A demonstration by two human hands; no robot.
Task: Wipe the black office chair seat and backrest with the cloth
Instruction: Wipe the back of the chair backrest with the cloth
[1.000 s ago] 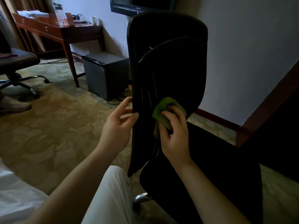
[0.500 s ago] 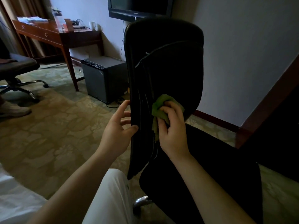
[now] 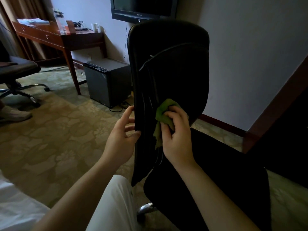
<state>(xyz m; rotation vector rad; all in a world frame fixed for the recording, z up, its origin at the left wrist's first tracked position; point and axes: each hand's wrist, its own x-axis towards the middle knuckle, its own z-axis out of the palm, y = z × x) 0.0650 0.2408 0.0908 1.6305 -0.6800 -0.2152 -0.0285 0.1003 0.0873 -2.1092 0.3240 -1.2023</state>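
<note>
The black office chair stands right in front of me, its tall backrest (image 3: pixel 173 64) upright and its seat (image 3: pixel 216 180) stretching toward the lower right. My right hand (image 3: pixel 176 135) is closed around a crumpled green cloth (image 3: pixel 164 114) and presses it against the lower part of the backrest. My left hand (image 3: pixel 121 137) grips the backrest's left edge at about the same height, thumb in front and fingers curled behind it.
A small dark fridge (image 3: pixel 106 80) stands on the floor behind the chair, under a wall TV (image 3: pixel 143 7). A wooden desk (image 3: pixel 55 35) and a second office chair (image 3: pixel 18 72) are at the left. A dark wooden frame (image 3: pixel 275 105) rises at the right.
My right hand with the cloth has slid slightly upward on the backrest. My left hand has closed more firmly on the backrest's edge. The view has tilted down a little.
</note>
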